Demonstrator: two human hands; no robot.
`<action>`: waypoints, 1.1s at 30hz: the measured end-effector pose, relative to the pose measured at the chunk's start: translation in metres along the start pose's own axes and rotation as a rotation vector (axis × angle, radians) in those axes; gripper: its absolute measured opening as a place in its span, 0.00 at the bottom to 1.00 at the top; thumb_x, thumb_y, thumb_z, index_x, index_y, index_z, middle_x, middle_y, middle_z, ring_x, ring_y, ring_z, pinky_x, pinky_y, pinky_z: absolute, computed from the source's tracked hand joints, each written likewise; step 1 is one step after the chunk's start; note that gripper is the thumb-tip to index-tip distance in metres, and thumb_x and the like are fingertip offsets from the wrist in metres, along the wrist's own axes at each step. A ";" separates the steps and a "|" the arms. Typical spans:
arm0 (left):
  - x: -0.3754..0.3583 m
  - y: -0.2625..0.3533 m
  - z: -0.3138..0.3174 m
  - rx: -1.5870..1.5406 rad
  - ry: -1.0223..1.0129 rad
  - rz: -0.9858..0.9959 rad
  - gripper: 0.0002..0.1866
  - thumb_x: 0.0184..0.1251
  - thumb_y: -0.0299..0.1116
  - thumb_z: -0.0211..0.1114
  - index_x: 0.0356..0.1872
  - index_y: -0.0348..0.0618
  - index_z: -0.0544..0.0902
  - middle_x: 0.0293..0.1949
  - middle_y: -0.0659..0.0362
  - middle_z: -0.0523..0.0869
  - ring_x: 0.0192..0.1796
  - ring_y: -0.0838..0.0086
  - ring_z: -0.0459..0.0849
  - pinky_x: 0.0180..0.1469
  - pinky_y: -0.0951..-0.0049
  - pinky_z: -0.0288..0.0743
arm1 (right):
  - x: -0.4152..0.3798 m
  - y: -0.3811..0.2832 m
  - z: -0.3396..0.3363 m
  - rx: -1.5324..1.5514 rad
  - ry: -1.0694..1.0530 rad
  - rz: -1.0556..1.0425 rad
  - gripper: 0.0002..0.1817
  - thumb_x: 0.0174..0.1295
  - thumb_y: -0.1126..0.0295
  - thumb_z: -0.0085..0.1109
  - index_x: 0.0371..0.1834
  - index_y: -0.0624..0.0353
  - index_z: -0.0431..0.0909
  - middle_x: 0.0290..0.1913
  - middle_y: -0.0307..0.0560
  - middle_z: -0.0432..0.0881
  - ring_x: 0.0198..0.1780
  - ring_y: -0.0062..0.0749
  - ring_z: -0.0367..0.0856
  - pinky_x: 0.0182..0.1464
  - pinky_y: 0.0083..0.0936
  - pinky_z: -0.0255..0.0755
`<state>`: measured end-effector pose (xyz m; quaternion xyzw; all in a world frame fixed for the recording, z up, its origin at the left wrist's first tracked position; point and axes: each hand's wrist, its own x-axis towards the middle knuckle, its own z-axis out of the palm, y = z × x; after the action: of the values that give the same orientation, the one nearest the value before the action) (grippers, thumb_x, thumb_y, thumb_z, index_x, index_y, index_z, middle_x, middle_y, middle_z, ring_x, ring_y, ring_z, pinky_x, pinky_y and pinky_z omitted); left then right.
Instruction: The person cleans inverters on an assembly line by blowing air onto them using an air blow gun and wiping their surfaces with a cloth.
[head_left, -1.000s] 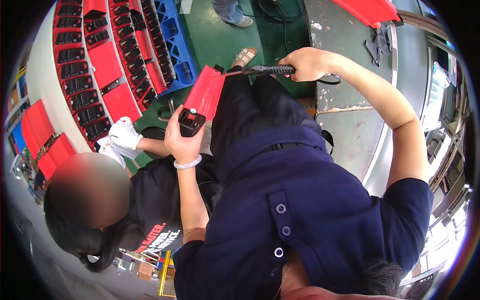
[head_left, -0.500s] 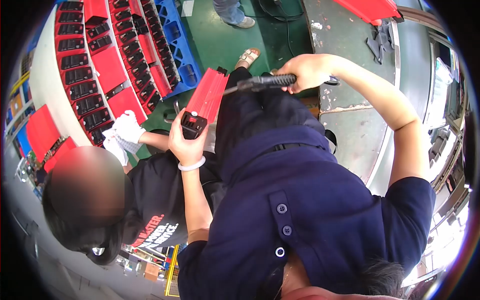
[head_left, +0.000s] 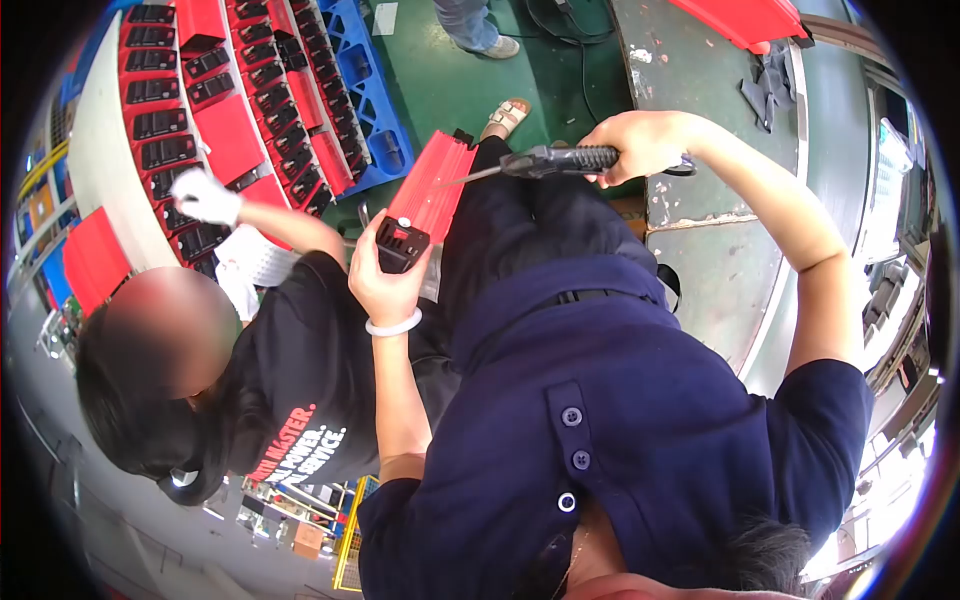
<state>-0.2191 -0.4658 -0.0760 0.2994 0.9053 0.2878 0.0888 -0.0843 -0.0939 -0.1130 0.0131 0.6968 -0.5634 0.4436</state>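
Observation:
My left hand, with a white bangle on its wrist, grips the black end cap of a red finned box-shaped unit and holds it tilted above my lap. My right hand is closed round the black handle of a slim powered hand tool. The tool's thin metal tip rests against the long side of the red unit, near its far end. My dark blue shirt fills the lower middle of the view.
A co-worker in a black T-shirt sits close on my left, one white-gloved hand reaching to rows of stacked red units on a blue pallet. A grey worktable on my right carries another red unit. Someone's feet stand ahead.
The co-worker's gloved hand rose from the lap to the stacked units. My hands, the red unit and the tool drifted slightly right; both grips are unchanged.

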 end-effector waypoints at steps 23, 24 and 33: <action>0.002 0.067 -0.031 -0.235 -0.068 0.032 0.38 0.38 0.22 0.84 0.58 0.35 0.81 0.49 0.54 0.88 0.49 0.70 0.88 0.56 0.70 0.80 | -0.148 0.194 0.078 0.972 0.844 0.023 0.24 0.67 0.60 0.62 0.64 0.56 0.77 0.49 0.36 0.85 0.33 0.17 0.72 0.36 0.16 0.67; 0.006 0.069 -0.033 -0.238 -0.088 0.050 0.38 0.37 0.22 0.83 0.59 0.35 0.81 0.48 0.54 0.88 0.49 0.71 0.88 0.56 0.70 0.80 | -0.144 0.204 0.086 1.048 0.963 0.100 0.24 0.68 0.57 0.62 0.63 0.56 0.78 0.48 0.36 0.85 0.33 0.17 0.72 0.35 0.16 0.66; 0.022 0.137 -0.013 -0.335 -0.283 0.219 0.38 0.37 0.18 0.80 0.59 0.32 0.80 0.49 0.53 0.87 0.50 0.71 0.86 0.58 0.72 0.78 | -0.129 0.208 0.129 0.097 1.436 0.823 0.28 0.67 0.41 0.57 0.40 0.59 0.86 0.35 0.53 0.88 0.38 0.40 0.88 0.46 0.36 0.78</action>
<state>-0.1743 -0.3692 0.0136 0.4141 0.7856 0.3973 0.2314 0.1793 -0.0586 -0.1892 0.6428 0.7250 -0.2398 0.0602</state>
